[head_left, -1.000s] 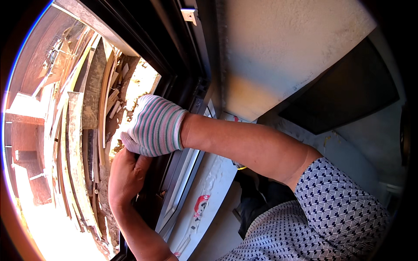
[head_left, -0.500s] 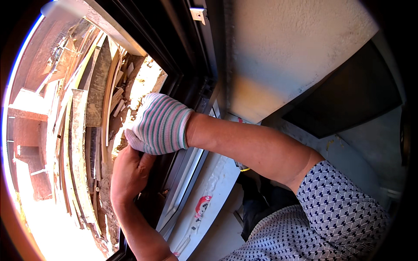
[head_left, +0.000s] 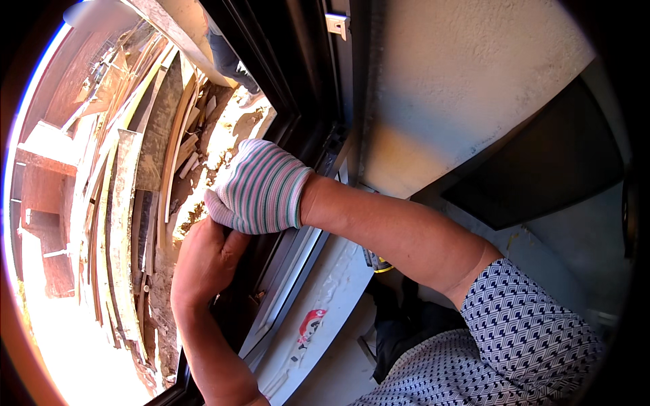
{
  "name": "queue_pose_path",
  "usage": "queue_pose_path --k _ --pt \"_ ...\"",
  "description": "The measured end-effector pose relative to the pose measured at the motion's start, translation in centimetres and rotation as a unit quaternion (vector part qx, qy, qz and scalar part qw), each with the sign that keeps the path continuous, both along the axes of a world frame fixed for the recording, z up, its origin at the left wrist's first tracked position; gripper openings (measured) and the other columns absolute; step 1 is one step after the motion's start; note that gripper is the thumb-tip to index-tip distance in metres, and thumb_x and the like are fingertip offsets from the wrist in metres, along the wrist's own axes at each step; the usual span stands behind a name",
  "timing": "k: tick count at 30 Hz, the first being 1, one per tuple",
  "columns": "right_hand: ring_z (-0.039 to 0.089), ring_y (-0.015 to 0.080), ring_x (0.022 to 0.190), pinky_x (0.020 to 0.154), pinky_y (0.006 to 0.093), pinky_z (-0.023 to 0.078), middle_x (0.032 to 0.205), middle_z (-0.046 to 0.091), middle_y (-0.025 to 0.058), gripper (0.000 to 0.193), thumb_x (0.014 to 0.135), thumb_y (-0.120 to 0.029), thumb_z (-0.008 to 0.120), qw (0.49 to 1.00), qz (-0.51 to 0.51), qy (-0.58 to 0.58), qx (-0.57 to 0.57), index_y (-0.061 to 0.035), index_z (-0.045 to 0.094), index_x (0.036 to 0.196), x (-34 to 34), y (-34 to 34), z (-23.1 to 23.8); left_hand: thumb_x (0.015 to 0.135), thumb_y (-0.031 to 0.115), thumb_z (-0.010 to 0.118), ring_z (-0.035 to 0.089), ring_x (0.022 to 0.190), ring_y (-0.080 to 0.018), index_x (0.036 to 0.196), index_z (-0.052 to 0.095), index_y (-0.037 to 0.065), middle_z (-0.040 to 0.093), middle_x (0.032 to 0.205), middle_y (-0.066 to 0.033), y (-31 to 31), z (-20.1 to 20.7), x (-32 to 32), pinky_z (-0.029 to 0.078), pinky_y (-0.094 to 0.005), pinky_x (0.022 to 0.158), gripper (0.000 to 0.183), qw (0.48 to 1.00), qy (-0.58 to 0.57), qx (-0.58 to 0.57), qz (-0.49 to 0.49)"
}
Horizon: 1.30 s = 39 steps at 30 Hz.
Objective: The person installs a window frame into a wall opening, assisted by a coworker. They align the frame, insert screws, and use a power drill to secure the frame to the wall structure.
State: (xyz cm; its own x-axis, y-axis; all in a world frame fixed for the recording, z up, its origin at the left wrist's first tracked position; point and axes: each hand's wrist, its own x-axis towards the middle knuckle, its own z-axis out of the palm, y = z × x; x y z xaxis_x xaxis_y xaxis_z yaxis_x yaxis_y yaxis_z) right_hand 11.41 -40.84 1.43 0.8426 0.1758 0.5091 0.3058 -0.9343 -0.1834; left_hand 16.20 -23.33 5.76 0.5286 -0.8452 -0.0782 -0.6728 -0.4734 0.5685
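Note:
My right hand (head_left: 261, 187), in a knitted glove with pink, white and green stripes, is curled closed over the outer side of a dark window frame (head_left: 261, 254). Its thumb side presses against my bare left hand (head_left: 206, 254), which reaches around the frame from below with its wrist bent. The left thumb is drawn in along the frame, and the other left fingers are mostly hidden. Both hands appear closed at one spot, but whatever lies between them cannot be seen. A light metal track (head_left: 288, 291) runs along the inner side of the frame.
Outside lie stacked wooden boards (head_left: 125, 203) and bare soil; another person's leg (head_left: 227, 57) shows beyond the frame. A metal bracket (head_left: 336, 26) sits on the upper frame. Inside are a white sill (head_left: 332, 287) with a red sticker, a plastered wall (head_left: 467, 74) and a dark panel (head_left: 542, 155).
The view has shifted slightly, and another person's leg has appeared outside at the top. My hands keep together at the frame with almost the same hold.

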Motion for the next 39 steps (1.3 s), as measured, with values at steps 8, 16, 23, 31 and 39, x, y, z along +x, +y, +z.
queue_pose_path --k 8,16,23,31,39 --pt "0.067 0.0373 0.060 0.073 0.0534 0.054 0.059 0.066 0.0148 0.050 0.103 -0.033 0.046 0.999 -0.011 -0.043 0.030 -0.0089 0.066 0.064 0.2 0.1 -0.2 0.097 0.025 0.066 0.066 0.103 -0.0493 0.110 0.068 -0.004 0.072 0.103 -0.0280 -0.1 0.2 -0.2 0.053 -0.0488 0.088 0.032 1.000 0.021 -0.010 0.011" --pt "0.068 0.0364 0.059 0.073 0.0531 0.056 0.060 0.067 0.0144 0.047 0.103 -0.033 0.047 0.999 0.008 -0.053 0.000 -0.0090 0.068 0.069 0.1 -0.2 0.1 0.095 0.022 0.065 0.067 0.104 -0.0488 0.112 0.067 -0.005 0.071 0.105 -0.0282 -0.2 0.6 -0.1 0.052 -0.0480 0.090 0.032 0.999 0.040 0.011 0.021" --pt "0.076 0.0366 0.082 0.084 0.0525 0.052 0.082 0.077 0.0199 0.049 0.103 -0.034 0.043 0.997 0.023 0.067 0.029 -0.0073 0.077 0.081 -0.3 0.1 2.3 0.095 0.022 0.064 0.066 0.106 -0.0493 0.113 0.067 -0.004 0.071 0.106 -0.0280 0.2 1.4 -0.3 0.052 -0.0480 0.091 0.031 0.999 0.034 -0.001 0.018" --pt "0.076 0.0354 0.078 0.081 0.0516 0.052 0.079 0.077 0.0186 0.046 0.103 -0.032 0.043 0.998 0.033 0.055 0.002 -0.0071 0.076 0.084 -0.5 -0.3 1.9 0.096 0.021 0.064 0.065 0.106 -0.0504 0.114 0.066 -0.004 0.071 0.106 -0.0282 -0.2 1.2 -0.5 0.052 -0.0483 0.090 0.031 1.000 0.024 -0.018 0.007" --pt "0.075 0.0341 0.076 0.083 0.0500 0.053 0.077 0.076 0.0162 0.044 0.103 -0.029 0.045 0.997 0.013 0.067 -0.019 -0.0071 0.076 0.082 -0.5 -0.3 1.6 0.097 0.022 0.063 0.065 0.104 -0.0512 0.113 0.066 -0.005 0.071 0.103 -0.0295 -0.2 0.8 -0.1 0.052 -0.0486 0.089 0.032 0.999 0.032 0.001 0.008"
